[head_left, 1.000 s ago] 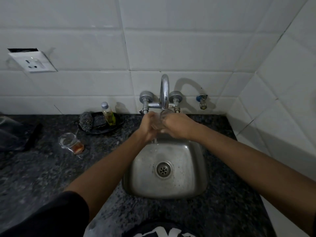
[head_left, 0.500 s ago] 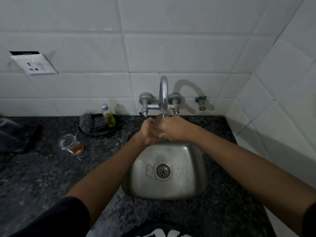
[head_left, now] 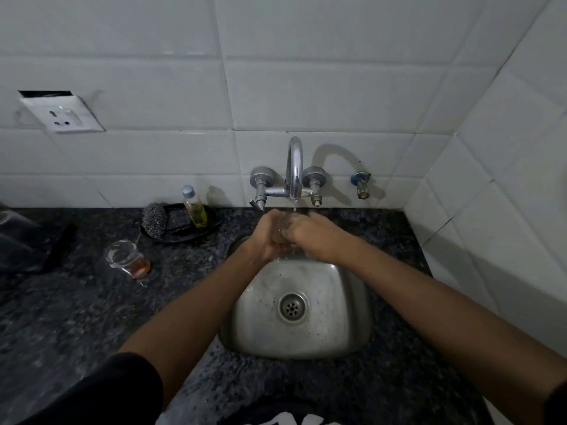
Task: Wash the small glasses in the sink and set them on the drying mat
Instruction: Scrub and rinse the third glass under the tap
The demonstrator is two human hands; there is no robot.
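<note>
A small clear glass (head_left: 283,227) sits between my two hands under the running tap (head_left: 294,170), above the back of the steel sink (head_left: 337,317). My left hand (head_left: 266,237) wraps its left side and my right hand (head_left: 310,237) covers its right side; most of the glass is hidden by my fingers. Water runs onto the glass and drips into the sink. A second small glass (head_left: 125,259) with brownish liquid at its bottom stands on the dark counter to the left.
A black dish (head_left: 211,225) by the wall holds a steel scrubber (head_left: 155,220) and a small bottle of yellow liquid (head_left: 194,207). Dark plastic lies at the far left counter edge (head_left: 24,240). A wall socket (head_left: 63,115) and a separate valve (head_left: 361,185) are on the tiles.
My hands have stayed under the tap, shifting slightly around the glass. The view has tilted a little downward; nothing else moved.
</note>
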